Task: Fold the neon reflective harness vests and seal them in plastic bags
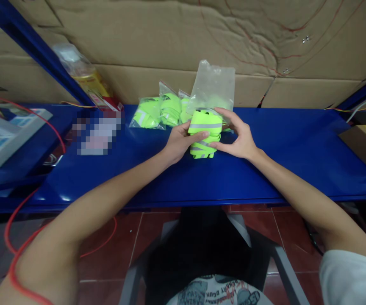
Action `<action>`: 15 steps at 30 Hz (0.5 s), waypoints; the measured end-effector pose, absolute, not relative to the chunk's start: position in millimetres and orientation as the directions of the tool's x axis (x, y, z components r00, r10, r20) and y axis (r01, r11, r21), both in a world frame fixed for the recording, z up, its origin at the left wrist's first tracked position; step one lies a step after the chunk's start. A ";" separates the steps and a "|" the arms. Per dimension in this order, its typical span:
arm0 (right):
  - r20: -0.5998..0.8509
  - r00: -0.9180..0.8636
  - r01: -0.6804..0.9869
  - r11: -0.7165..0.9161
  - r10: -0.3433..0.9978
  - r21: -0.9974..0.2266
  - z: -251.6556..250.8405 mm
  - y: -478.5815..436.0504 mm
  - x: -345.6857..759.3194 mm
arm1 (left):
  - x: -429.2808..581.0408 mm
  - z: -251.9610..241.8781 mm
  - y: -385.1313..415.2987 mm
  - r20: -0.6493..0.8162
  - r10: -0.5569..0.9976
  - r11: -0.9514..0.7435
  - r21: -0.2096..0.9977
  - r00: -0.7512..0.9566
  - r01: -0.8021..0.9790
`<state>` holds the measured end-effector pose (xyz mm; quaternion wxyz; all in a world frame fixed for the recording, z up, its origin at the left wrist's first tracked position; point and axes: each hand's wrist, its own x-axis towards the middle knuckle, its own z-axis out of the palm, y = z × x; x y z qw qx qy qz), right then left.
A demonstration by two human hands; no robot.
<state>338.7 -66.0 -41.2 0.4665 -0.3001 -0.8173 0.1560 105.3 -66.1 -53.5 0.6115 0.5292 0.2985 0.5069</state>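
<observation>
The folded neon-yellow, grey-striped fabric bundle point(205, 135), between the back and front edges of the blue metal bench point(297, 148), partly hid a translucent plastic bag point(214, 82). Blue surface spread rightward. The left hand point(180, 142) clasped the bundle, thumb in front; the right hand point(240, 136) held its right side, thumb and forefinger spread.

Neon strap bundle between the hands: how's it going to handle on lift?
Likely floppy: the neon strap bundle looks like flat webbing folded in layers. Layers may slip apart if gripped at one end, as the folds look loosely stacked. Probably won't roll far, given its blocky outline.
</observation>
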 end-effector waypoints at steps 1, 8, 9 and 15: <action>0.671 -0.382 0.341 0.772 0.635 -0.536 -41.5 -65.5 339.2 | 105.5 -53.2 -65.7 0.172 0.936 -0.072 0.948 0.306 -0.310; 0.678 -0.397 0.307 0.786 0.619 -0.537 -42.5 -63.9 341.4 | 104.7 -51.6 -65.1 0.172 0.931 -0.062 0.944 0.323 -0.323; 0.669 -0.390 0.294 0.774 0.632 -0.560 -43.3 -63.3 341.5 | 104.8 -51.4 -65.5 0.165 0.933 -0.056 0.945 0.319 -0.322; 0.659 -0.298 0.245 0.722 0.691 -0.647 -49.7 -61.0 338.4 | 105.6 -50.6 -66.0 0.144 0.945 -0.050 0.951 0.294 -0.304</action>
